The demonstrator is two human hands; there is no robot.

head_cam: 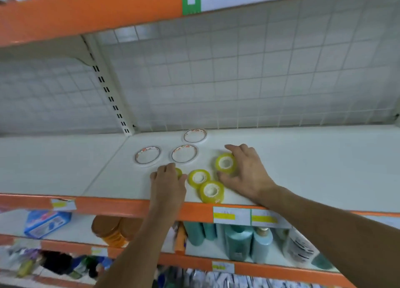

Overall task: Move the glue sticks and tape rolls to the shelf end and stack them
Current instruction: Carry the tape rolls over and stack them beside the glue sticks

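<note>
A: Where are the tape rolls?

B: All on the white shelf (303, 158), the one with the orange front edge. Four yellow rolls lie near that edge, and three thin white rolls lie flat farther back.

A: What is the right hand (244, 171) doing?

B: Its fingers are spread and curled around a yellow roll (225, 163). The thumb sits on the near side and the fingertips on the far side, so it is clasping that roll between them. The roll looks tipped a little toward the camera, its white core showing.

A: And the left hand (167, 184)?

B: It lies palm down, fingers bent and close together, over another yellow roll (178, 172). Only a sliver of that roll peeks out at the knuckles. I cannot tell whether the fingers truly grip it or just rest on it.

A: The other yellow ones?

B: A third roll (198, 178) lies between the two hands, and a fourth roll (211, 191) sits just in front of it, touching or nearly so, close to the shelf edge.

A: The white ones?

B: A left white roll (148, 155), a middle white roll (184, 153) beside it, and a back white roll (195, 136) near the wire grid wall (259, 71).

A: Any glue sticks?

B: I can't pick any out.
</note>
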